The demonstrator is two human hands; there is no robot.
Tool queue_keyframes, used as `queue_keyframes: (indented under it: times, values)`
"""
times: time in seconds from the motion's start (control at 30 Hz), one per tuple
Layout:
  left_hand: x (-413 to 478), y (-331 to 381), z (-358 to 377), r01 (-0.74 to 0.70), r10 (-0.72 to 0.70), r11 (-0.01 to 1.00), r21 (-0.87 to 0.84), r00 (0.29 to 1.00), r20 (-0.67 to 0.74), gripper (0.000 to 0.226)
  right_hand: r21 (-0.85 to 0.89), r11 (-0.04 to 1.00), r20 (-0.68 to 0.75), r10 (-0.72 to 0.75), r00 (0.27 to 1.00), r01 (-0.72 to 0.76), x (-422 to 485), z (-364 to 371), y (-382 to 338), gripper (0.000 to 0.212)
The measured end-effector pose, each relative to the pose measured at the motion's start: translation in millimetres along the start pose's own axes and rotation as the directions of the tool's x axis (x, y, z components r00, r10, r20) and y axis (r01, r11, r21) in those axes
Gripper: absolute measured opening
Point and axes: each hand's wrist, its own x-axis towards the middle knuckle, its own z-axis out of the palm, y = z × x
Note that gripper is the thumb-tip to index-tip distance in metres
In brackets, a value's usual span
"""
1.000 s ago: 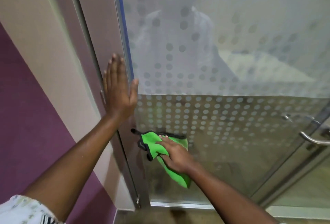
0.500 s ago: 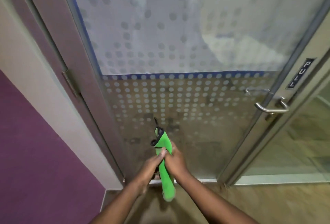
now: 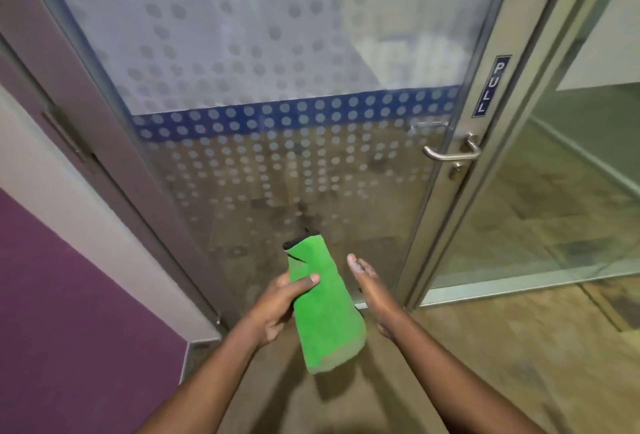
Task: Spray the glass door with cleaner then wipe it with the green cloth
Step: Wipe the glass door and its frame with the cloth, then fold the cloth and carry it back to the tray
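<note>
The glass door (image 3: 277,63) fills the upper view, frosted with a dot pattern and a blue dotted band across its middle. The green cloth (image 3: 320,309), folded long with a black-trimmed top edge, hangs in front of the door's lower part, away from the glass. My left hand (image 3: 277,309) grips the cloth's left side, thumb across its front. My right hand (image 3: 372,290) is just to the right of the cloth, fingers straight and apart, holding nothing. No spray bottle is in view.
A metal lever handle (image 3: 450,153) and a "PULL" sign (image 3: 491,87) sit on the door's right frame. A fixed glass panel (image 3: 568,198) stands to the right. A purple and cream wall (image 3: 62,277) runs along the left. Brown floor lies below.
One second ago my right hand wiped the low glass with the cloth while my left pressed the door frame. I stepped back; the cloth passed to my left hand and my right let go.
</note>
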Motion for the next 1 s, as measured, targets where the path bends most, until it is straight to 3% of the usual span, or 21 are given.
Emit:
queue_keyframes:
  times: [0.1, 0.2, 0.27, 0.33, 0.4, 0.47, 0.5, 0.53, 0.6, 0.67, 0.73, 0.8, 0.87, 0.93, 1.0]
  values:
    - [-14, 7, 11, 0.065, -0.042, 0.984, -0.164, 0.989, 0.139, 0.034, 0.318, 0.931, 0.249, 0.101, 0.963, -0.180, -15, -18, 23, 0.070]
    - [-28, 4, 17, 0.145, -0.092, 0.962, -0.231, 0.970, 0.227, 0.029, 0.501, 0.837, 0.306, 0.068, 0.950, -0.221, -39, -24, 41, 0.064]
    - [-37, -3, 18, 0.161, -0.125, 0.965, -0.208, 0.977, 0.174, 0.033, 0.603, 0.775, 0.250, 0.044, 0.967, -0.191, -57, -24, 50, 0.067]
    - [-41, -17, 15, 0.138, -0.136, 0.980, -0.142, 0.990, 0.024, 0.036, 0.648, 0.755, 0.121, 0.031, 0.992, -0.103, -71, -28, 61, 0.075]
    - [-45, -34, 14, 0.112, -0.118, 0.992, -0.059, 0.986, -0.120, 0.042, 0.636, 0.772, -0.018, 0.008, 1.000, 0.005, -89, -29, 71, 0.055]
    - [-51, -51, 15, 0.108, -0.103, 0.994, 0.014, 0.973, -0.204, 0.052, 0.564, 0.822, -0.138, -0.002, 0.990, 0.080, -108, -32, 80, 0.044]
    - [-56, -58, 17, 0.105, -0.089, 0.992, 0.066, 0.973, -0.213, 0.060, 0.547, 0.831, -0.195, 0.008, 0.981, 0.102, -122, -34, 85, 0.048]
    - [-61, -67, 21, 0.103, -0.078, 0.987, 0.123, 0.979, -0.189, 0.075, 0.519, 0.847, -0.243, 0.016, 0.970, 0.116, -134, -38, 92, 0.066]
    - [-75, -82, 34, 0.097, -0.082, 0.960, 0.264, 0.994, -0.067, 0.080, 0.412, 0.904, -0.265, -0.005, 0.964, 0.117, -160, -49, 106, 0.090]
    - [-87, -92, 50, 0.079, -0.119, 0.908, 0.411, 0.990, 0.074, 0.074, 0.235, 0.966, -0.239, -0.053, 0.969, 0.111, -188, -64, 118, 0.092]
    - [-96, -101, 71, 0.025, -0.136, 0.812, 0.583, 0.980, 0.148, 0.080, -0.050, 0.994, -0.231, -0.108, 0.967, 0.099, -221, -79, 121, 0.086]
    - [-104, -109, 96, -0.069, -0.115, 0.679, 0.731, 0.974, 0.198, 0.087, -0.380, 0.924, -0.254, -0.161, 0.954, 0.055, -247, -98, 125, 0.090]
    - [-111, -117, 123, -0.165, -0.060, 0.531, 0.831, 0.971, 0.231, 0.092, -0.586, 0.810, -0.291, -0.181, 0.939, -0.026, -268, -118, 134, 0.097]
    - [-117, -124, 151, -0.247, -0.022, 0.390, 0.887, 0.960, 0.278, 0.095, -0.704, 0.701, -0.337, -0.188, 0.922, -0.114, -288, -138, 144, 0.093]
    - [-128, -130, 181, -0.323, -0.001, 0.263, 0.909, 0.942, 0.335, 0.094, -0.769, 0.615, -0.392, -0.241, 0.888, -0.173, -310, -163, 155, 0.076]
